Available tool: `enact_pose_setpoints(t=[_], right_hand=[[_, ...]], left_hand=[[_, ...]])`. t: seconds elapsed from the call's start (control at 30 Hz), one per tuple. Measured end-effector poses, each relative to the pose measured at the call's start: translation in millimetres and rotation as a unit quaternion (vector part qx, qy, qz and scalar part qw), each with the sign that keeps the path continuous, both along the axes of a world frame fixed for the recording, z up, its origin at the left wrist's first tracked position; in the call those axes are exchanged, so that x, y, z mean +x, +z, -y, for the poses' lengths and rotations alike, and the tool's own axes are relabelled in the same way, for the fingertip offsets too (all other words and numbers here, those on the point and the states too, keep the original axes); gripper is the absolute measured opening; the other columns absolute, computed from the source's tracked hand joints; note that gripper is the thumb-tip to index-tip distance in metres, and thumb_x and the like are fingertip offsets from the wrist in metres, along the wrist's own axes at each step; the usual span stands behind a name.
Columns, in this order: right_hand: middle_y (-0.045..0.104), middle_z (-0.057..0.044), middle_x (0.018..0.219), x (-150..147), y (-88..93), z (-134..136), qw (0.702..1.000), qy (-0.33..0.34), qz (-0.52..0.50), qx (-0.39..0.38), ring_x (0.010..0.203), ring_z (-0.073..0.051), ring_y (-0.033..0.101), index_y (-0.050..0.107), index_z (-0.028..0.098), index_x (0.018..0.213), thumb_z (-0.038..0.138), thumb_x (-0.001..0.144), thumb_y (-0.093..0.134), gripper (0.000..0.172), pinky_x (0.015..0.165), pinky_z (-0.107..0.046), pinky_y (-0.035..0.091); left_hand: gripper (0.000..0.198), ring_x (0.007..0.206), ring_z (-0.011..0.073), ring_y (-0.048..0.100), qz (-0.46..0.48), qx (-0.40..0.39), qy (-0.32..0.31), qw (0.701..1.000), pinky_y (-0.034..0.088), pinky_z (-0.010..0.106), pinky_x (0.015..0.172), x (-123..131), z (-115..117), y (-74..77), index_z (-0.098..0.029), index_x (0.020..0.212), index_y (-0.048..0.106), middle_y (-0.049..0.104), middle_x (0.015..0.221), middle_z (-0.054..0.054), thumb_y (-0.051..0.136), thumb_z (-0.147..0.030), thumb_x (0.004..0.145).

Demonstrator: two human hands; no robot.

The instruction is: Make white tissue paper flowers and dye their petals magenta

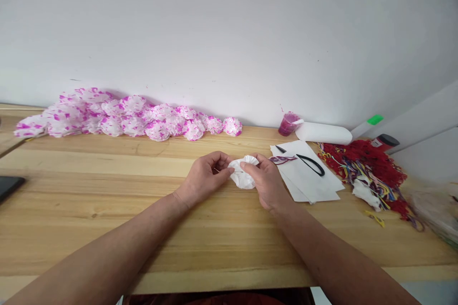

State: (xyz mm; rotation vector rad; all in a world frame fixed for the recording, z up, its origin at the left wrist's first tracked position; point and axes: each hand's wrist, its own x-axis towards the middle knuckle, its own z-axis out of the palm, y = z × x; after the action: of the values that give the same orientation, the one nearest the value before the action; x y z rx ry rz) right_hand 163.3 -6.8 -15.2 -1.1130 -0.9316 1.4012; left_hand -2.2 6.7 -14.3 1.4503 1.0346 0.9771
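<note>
Now | left hand [203,174] pinching white paper round [244,178] at its left edge | right hand [266,180] pinching its top | round just above table [107,190], centre | scissors [310,162] near, right | risk: thin paper likely tears if the 2 pinches pull apart

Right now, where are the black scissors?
In the head view the black scissors lie on the white paper sheets, right of the right hand pinching a white paper flower; the red thread pile is further right.
</note>
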Motion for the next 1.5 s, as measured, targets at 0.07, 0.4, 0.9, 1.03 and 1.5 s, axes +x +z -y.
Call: enact_pose_setpoints(t=[0.07, 0.4, 0.9, 1.03, 1.5], right_hand=[[0.061, 0.005, 0.066, 0, -0.8, -1, 1.0, -0.011, -0.017, 0.002, 0.056, -0.011, 0.052, 0.059, 0.02, 0.08, 0.029, 0.072, 0.077, 0.021, 0.054, -0.024, 0.041], [0.067, 0.002, 0.074, 2, 0.2, -2, 0.999, -0.045, -0.015, 0.007, 0.063, -0.014, 0.057, 0.064, 0.02, 0.086, 0.033, 0.073, 0.077, 0.023, 0.059, -0.026, 0.043], [0.065, 0.003, 0.071, -4, 1.1, 1, 1.0, 0.008, 0.023, -0.009, 0.061, -0.013, 0.056, 0.065, 0.019, 0.08, 0.032, 0.069, 0.08, 0.022, 0.057, -0.025, 0.042], [0.064, 0.004, 0.069, -1, -0.1, -1, 1.0, -0.029, 0.009, 0.006, 0.06, -0.012, 0.054, 0.066, 0.02, 0.082, 0.033, 0.072, 0.077, 0.02, 0.057, -0.025, 0.041], [0.062, 0.002, 0.072, 0, -0.5, 2, 0.978, -0.009, 0.204, 0.049, 0.064, -0.016, 0.055, 0.061, 0.022, 0.084, 0.036, 0.079, 0.07, 0.018, 0.058, -0.028, 0.043]], left_hand=[[0.024, 0.077, 0.0158, 0.064, 0.032, -0.02, -0.01, 0.999, 0.051, 0.026, 0.072, 0, -1, 0.9, -0.016, 0.095, 0.067, 0.07, 0.088, 0.004, 0.072, -0.032, 0.079], [0.034, 0.058, 0.0108, 0.055, 0.037, -0.091, 0.03, 0.995, 0.045, 0.022, 0.053, -3, -1, 4.5, -0.014, 0.085, 0.071, 0.064, 0.071, 0.001, 0.067, -0.048, 0.083], [0.027, 0.057, 0.013, 0.054, -0.03, -0.038, 0.025, 0.999, 0.039, 0.023, 0.051, 0, 5, 10.6, -0.016, 0.077, 0.071, 0.066, 0.066, 0.002, 0.069, -0.043, 0.078], [0.026, 0.057, 0.0136, 0.054, -0.053, -0.031, 0.029, 0.998, 0.041, 0.023, 0.052, 0, 5, 11.0, -0.016, 0.077, 0.07, 0.065, 0.064, 0.002, 0.067, -0.042, 0.08], [0.032, 0.051, 0.0122, 0.05, -0.055, -0.054, 0.017, 0.997, 0.035, 0.023, 0.046, 0, 5, 11.5, -0.016, 0.084, 0.077, 0.065, 0.06, 0.002, 0.069, -0.046, 0.08]])
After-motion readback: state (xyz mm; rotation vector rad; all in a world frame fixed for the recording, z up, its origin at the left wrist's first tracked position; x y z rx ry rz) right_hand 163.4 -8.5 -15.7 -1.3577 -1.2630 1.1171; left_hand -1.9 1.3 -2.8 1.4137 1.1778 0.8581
